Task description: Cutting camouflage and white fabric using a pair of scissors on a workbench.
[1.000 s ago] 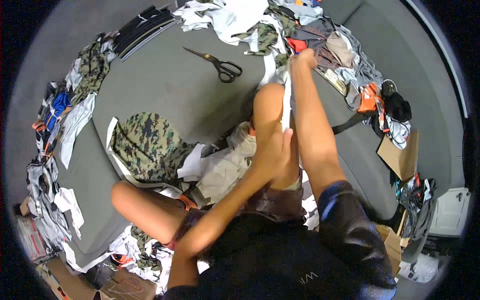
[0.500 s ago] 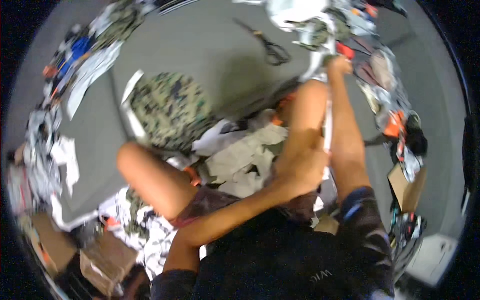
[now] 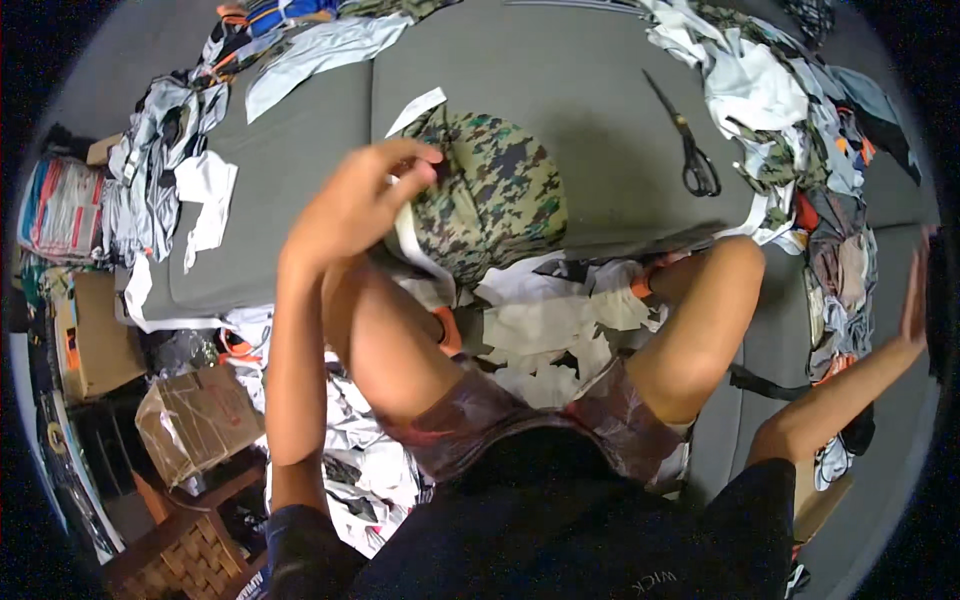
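Note:
My left hand point(image 3: 355, 205) is raised at the left edge of a round piece of green camouflage cloth point(image 3: 505, 190), index finger and thumb apart with nothing visible between them; whether it touches the cloth is unclear. A white strip point(image 3: 415, 110) shows at that cloth's upper left. Far to the right, my right hand point(image 3: 914, 295) has its fingers stretched out against the frame's dark rim, holding nothing I can see. Black-handled scissors point(image 3: 700, 165) lie on the grey cushioned surface to the right of the camouflage cloth. Pale fabric scraps point(image 3: 530, 315) lie between my knees.
Heaped white and camouflage cloth point(image 3: 750, 85) lines the back right, more scraps point(image 3: 205, 200) the left, mixed garments point(image 3: 835, 270) the right side. Cardboard boxes point(image 3: 200, 425) and a woven wooden piece point(image 3: 195, 555) sit at lower left. The grey surface point(image 3: 590, 80) has seams.
The view has swung. My left hand has left the white strip at my right knee and risen leftward to the camouflage cloth. My right hand has let the strip go and moved out to the far right.

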`<action>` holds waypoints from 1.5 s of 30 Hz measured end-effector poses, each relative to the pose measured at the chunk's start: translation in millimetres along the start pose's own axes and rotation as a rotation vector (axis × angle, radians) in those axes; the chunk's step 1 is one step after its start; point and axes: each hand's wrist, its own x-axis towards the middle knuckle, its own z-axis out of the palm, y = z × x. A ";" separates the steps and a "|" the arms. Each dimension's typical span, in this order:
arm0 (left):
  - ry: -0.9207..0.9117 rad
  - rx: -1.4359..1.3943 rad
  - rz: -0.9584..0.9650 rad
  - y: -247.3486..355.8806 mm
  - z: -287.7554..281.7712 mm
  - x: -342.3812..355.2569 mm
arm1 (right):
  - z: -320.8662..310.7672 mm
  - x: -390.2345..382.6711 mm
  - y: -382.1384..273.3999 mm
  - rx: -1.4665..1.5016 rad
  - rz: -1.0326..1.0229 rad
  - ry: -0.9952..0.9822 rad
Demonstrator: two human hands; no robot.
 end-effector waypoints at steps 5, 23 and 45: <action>0.146 -0.247 -0.085 -39.7 13.1 40.7 | 10.0 86.2 119.1 -0.974 0.096 0.397; 0.550 -0.305 0.010 -45.1 52.9 104.4 | 182.3 112.5 400.6 -1.127 -0.100 -0.169; 0.349 -0.201 0.509 55.0 162.2 102.7 | 141.0 140.5 247.9 -0.360 0.370 0.494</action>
